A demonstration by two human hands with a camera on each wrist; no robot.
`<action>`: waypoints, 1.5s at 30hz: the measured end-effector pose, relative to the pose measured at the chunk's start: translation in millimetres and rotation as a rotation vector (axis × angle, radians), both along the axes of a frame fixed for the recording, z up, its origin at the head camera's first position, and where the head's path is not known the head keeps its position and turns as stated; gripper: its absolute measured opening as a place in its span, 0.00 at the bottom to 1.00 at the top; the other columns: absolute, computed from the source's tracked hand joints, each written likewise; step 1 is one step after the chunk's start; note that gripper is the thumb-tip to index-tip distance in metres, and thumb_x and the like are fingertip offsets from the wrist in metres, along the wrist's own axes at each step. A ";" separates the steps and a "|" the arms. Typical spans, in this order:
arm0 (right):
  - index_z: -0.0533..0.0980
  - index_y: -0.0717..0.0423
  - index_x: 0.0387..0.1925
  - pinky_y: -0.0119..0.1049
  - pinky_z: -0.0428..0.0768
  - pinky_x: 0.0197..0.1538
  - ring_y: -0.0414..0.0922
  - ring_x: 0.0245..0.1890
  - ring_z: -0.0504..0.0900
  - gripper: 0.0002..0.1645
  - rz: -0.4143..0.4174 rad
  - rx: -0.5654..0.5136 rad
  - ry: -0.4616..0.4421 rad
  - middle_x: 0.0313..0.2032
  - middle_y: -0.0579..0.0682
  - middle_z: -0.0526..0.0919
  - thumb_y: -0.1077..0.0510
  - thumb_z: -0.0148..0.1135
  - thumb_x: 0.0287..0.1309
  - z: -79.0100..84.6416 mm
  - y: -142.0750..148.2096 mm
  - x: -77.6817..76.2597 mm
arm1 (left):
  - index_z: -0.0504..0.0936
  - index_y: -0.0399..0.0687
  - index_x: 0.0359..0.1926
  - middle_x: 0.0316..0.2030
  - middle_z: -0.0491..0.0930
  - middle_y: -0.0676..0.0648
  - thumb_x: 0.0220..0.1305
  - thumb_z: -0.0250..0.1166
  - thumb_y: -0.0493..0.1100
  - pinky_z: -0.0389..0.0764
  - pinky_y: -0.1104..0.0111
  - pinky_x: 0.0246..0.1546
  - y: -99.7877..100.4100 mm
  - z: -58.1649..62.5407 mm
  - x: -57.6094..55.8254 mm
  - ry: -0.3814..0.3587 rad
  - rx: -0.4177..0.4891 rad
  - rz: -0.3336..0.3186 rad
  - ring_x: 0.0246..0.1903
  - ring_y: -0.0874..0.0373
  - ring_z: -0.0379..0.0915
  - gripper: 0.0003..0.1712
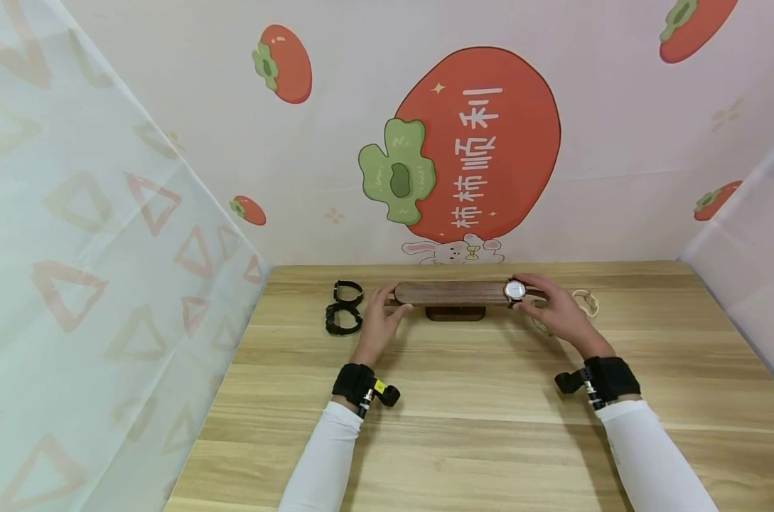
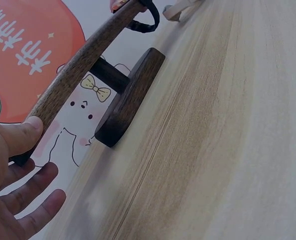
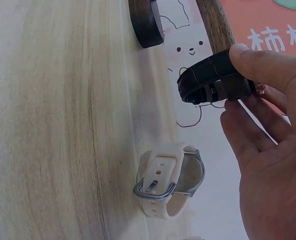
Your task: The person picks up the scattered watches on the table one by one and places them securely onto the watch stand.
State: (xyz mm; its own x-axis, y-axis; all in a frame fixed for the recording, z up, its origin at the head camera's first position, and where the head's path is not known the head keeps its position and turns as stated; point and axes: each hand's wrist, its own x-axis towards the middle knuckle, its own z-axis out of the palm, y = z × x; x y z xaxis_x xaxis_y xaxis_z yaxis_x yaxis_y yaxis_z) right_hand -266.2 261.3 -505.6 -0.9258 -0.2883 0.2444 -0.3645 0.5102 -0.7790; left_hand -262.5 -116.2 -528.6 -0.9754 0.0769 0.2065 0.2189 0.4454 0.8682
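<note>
A wooden watch stand (image 1: 447, 292) with a long rounded bar stands near the back of the table, its dark base (image 2: 133, 97) on the tabletop. At the bar's left end my left hand (image 1: 377, 328) pinches it, thumb against the near side and the other fingers loosely spread. A wristwatch (image 1: 514, 289) with a white dial and dark strap (image 3: 207, 77) is looped around the bar near its right end. My right hand (image 1: 561, 317) holds this watch, the thumb pressing on the strap in the right wrist view.
Two black watches (image 1: 343, 319) lie left of the stand. To the right is a cream-strapped watch (image 1: 586, 303); another pale strap (image 1: 541, 326) is partly hidden below my right hand. A printed wall (image 1: 335, 156) rises directly behind the table.
</note>
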 end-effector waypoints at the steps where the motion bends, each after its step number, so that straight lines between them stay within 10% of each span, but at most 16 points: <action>1: 0.69 0.66 0.75 0.66 0.76 0.68 0.68 0.70 0.73 0.37 0.004 0.000 -0.002 0.72 0.68 0.71 0.65 0.71 0.69 0.3 -0.1 -0.3 | 0.69 0.46 0.78 0.68 0.72 0.40 0.75 0.69 0.48 0.84 0.52 0.62 0.2 0.1 -0.1 -0.001 -0.002 0.002 0.62 0.44 0.75 0.36; 45: 0.75 0.61 0.71 0.66 0.71 0.71 0.67 0.69 0.73 0.38 0.019 0.103 0.079 0.68 0.67 0.77 0.59 0.78 0.61 1.5 -43.4 -13.6 | 0.69 0.48 0.79 0.70 0.71 0.40 0.74 0.70 0.48 0.85 0.53 0.61 -0.3 -3.1 -1.7 -0.020 0.017 0.003 0.62 0.44 0.73 0.37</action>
State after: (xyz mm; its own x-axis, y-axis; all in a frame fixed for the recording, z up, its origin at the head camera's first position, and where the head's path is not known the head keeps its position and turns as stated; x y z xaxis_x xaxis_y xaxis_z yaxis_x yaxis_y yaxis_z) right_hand -279.7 217.9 -504.1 -0.8992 -0.3327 0.2841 -0.4326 0.5790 -0.6912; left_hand -264.2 -116.5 -531.7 -0.9796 0.0705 0.1881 0.1999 0.4310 0.8799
